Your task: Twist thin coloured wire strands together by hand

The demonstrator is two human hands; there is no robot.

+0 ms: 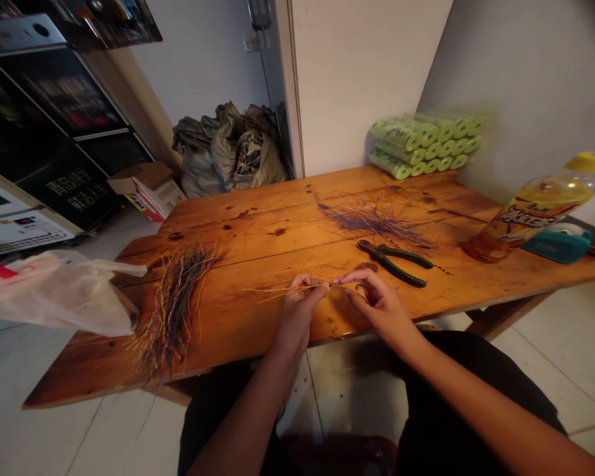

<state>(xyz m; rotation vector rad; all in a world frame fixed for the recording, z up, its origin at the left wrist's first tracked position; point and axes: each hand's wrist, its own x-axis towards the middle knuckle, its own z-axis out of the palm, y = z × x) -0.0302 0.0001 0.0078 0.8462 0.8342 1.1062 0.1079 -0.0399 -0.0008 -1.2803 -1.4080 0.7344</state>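
My left hand (300,312) pinches a thin bundle of yellowish wires (282,291) above the wooden table (258,248), and the loose ends stick out to the left. My right hand (377,305) meets it from the right, its fingertips gripping the same strands. Just beyond my hands lie green-handled pliers (391,262). A large heap of multicoloured thin wires (173,311) lies to my left, and a purple-toned spread of wires (371,220) lies farther back.
A white plastic bag (54,292) overhangs the table's left edge. An orange drink bottle (530,213) and a teal tape dispenser (558,246) stand at the right end. Green-wrapped rolls (426,145) sit against the back wall, with grey sacks (228,153) on the floor behind.
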